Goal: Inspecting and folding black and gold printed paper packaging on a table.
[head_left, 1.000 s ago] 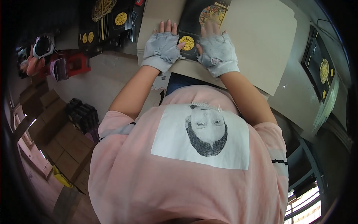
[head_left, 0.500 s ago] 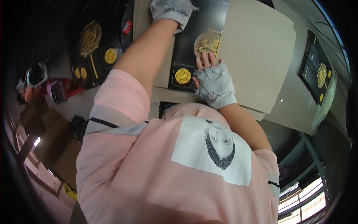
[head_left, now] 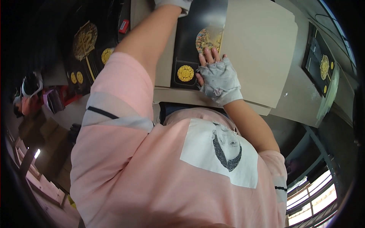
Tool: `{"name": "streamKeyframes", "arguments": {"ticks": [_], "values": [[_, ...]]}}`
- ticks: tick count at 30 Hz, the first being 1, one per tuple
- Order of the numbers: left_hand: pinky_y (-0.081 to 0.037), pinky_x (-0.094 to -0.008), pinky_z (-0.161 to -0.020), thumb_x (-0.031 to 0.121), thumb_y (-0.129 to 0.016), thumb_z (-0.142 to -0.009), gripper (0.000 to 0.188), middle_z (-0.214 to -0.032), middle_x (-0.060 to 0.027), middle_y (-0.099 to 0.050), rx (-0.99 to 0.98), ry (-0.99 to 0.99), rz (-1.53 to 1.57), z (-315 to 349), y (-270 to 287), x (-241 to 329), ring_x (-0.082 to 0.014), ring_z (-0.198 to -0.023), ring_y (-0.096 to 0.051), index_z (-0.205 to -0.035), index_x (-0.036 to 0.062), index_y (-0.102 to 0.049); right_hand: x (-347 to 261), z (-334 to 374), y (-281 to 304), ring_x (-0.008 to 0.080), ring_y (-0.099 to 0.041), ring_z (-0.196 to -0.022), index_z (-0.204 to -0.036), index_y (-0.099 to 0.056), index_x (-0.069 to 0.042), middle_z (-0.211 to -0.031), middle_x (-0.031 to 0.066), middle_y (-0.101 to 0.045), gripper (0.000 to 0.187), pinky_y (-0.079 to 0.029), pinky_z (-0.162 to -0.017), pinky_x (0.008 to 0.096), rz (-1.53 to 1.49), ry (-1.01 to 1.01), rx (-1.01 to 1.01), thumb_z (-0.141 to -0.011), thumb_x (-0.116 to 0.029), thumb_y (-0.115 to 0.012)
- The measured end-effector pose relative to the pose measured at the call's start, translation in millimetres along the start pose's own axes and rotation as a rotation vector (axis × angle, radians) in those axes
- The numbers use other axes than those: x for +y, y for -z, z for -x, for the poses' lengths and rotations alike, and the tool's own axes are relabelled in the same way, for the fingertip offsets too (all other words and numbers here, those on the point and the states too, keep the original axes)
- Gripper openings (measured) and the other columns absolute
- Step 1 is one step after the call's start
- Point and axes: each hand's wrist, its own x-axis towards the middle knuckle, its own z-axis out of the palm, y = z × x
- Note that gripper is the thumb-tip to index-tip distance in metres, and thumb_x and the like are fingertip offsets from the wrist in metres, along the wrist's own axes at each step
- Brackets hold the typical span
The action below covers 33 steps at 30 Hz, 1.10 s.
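Note:
A black printed panel (head_left: 184,45) lies lengthwise in front of me, with a gold round emblem at its near end and a colourful round motif farther up. My right hand (head_left: 220,79), in a worn grey fingerless glove, rests flat over the panel's right edge, fingers stretched out just below the motif. It also overlaps a large plain grey-beige board (head_left: 260,49) on the right. My left arm reaches far forward. Only the wrist part of my gloved left hand (head_left: 175,3) shows at the top edge, beside the panel; its fingers are out of sight.
More black printed material (head_left: 68,38) with gold designs lies to the left, near a small red object (head_left: 123,26). At the far right is another black printed piece (head_left: 321,62), beside a pale greenish stack (head_left: 330,98). Brown cardboard (head_left: 42,131) stands at lower left.
My left hand has gone farther forward, mostly past the top edge of the picture. My right hand still lies flat in about the same spot. The whole view has shifted slightly.

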Motion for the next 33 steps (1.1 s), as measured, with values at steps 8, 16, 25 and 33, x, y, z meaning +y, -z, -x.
{"name": "streamKeyframes", "arguments": {"ticks": [8, 16, 25, 33], "values": [[-0.022, -0.0501, -0.126, 0.044, -0.046, -0.105, 0.073, -0.166, -0.0232, -0.030, 0.011, 0.060, -0.226, 203, -42, -30, -0.0394, -0.155, -0.026, -0.162, 0.0020, -0.026, -5, -1, 6, 0.0382, -0.034, -0.152, -0.152, -0.047, -0.004, -0.164, 0.0189, -0.038, 0.067, -0.034, -0.117, 0.0594, 0.051, 0.083, 0.058, -0.099, -0.044, -0.051], [-0.021, -0.0558, -0.125, 0.039, -0.050, -0.103, 0.075, -0.168, -0.0248, -0.023, -0.286, 0.226, -0.124, 325, -11, -22, -0.0427, -0.157, -0.019, -0.162, 0.0008, -0.023, -6, 4, 7, 0.0385, -0.029, -0.155, -0.156, -0.043, -0.004, -0.166, 0.0207, -0.034, 0.070, -0.028, -0.120, 0.0603, 0.065, 0.058, 0.025, -0.099, -0.045, -0.049], [-0.026, -0.0577, -0.123, 0.039, -0.047, -0.105, 0.071, -0.167, -0.0247, -0.026, -0.209, 0.179, -0.124, 225, -20, -17, -0.0438, -0.155, -0.024, -0.163, 0.0050, -0.025, -1, -4, 11, 0.0394, -0.030, -0.154, -0.153, -0.046, -0.004, -0.166, 0.0209, -0.032, 0.068, -0.031, -0.118, 0.0612, 0.001, 0.069, 0.011, -0.098, -0.044, -0.052], [-0.030, -0.0583, -0.120, 0.040, -0.049, -0.104, 0.070, -0.164, -0.0245, -0.032, -0.043, 0.053, -0.047, 49, -50, -22, -0.0469, -0.152, -0.029, -0.163, 0.0097, -0.027, 1, -4, 15, 0.0393, -0.031, -0.153, -0.150, -0.050, -0.003, -0.164, 0.0213, -0.036, 0.069, -0.030, -0.118, 0.0616, -0.062, 0.026, -0.066, -0.097, -0.047, -0.054]]}}
